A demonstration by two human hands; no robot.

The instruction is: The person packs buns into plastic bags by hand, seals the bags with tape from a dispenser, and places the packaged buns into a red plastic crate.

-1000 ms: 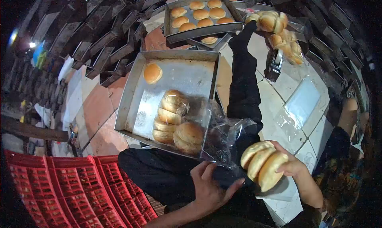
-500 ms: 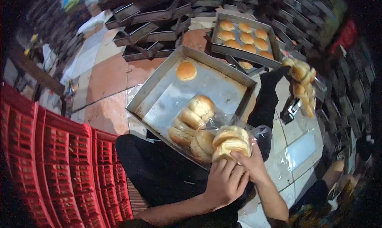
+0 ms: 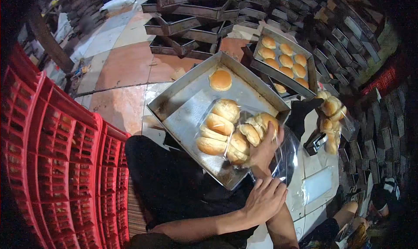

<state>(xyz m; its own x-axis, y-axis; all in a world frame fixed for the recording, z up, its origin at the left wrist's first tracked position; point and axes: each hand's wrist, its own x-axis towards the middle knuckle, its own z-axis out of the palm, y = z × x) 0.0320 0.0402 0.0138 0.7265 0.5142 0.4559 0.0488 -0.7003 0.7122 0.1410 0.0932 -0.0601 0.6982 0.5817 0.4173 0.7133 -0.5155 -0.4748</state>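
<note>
A clear plastic bag (image 3: 285, 160) with several golden buns (image 3: 220, 123) lies over the lower part of a square metal tray (image 3: 174, 133). My right hand (image 3: 264, 151) reaches into it, fingers closed around buns (image 3: 253, 133) at the bag's right side. Just below, my left hand (image 3: 265, 200) lies across my right wrist with curled fingers at the bag's mouth; its fingertips are partly hidden. One loose bun (image 3: 220, 80) sits in the tray's upper corner.
Another tray (image 3: 283, 77) at the upper right holds several buns. Bagged buns (image 3: 332, 107) lie to its lower right. A red crate (image 3: 65, 162) stands at the left, stacked metal trays (image 3: 187, 25) behind. A person's knee (image 3: 347, 210) shows at the lower right.
My right hand has moved up and deeper into the bag with buns. My left hand has shifted down from the buns to my right wrist. The view has shifted slightly.
</note>
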